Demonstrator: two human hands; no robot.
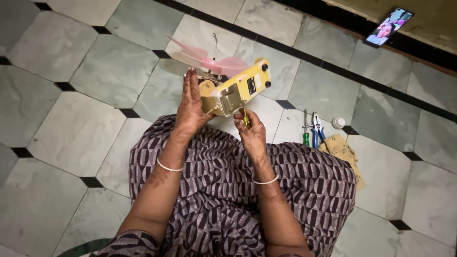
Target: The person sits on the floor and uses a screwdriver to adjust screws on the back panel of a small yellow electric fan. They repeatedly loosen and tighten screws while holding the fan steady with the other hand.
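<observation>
Small yellow fan held up over the lap, above the floor, base end turned toward the camera. Left hand flat against its left side, fingers straight and pressed together, palm cupping the body. Right hand below the base, fingers pinching a thin yellow-handled screwdriver whose tip meets the underside near an open square recess.

Likely light: hard plastic shell, smooth and a little slippery, stiff enough to grip firmly at the boxy body. Translucent pink blades thin and probably flexible, easy to bend or crack, so best left untouched; better held by the yellow housing, well clear of the hub. Two black knobs on the top face, a dark label panel beside them. Recess edges look sharp-cornered.

Floor of polished pale-green stone tiles with small black inset squares, hard and slick. On it to the right: blue-handled pliers, a green-handled screwdriver just beside them, a small white bottle, a crumpled tan cloth. Phone lit, well apart at the far edge. Patterned soft fabric across the lap.
</observation>
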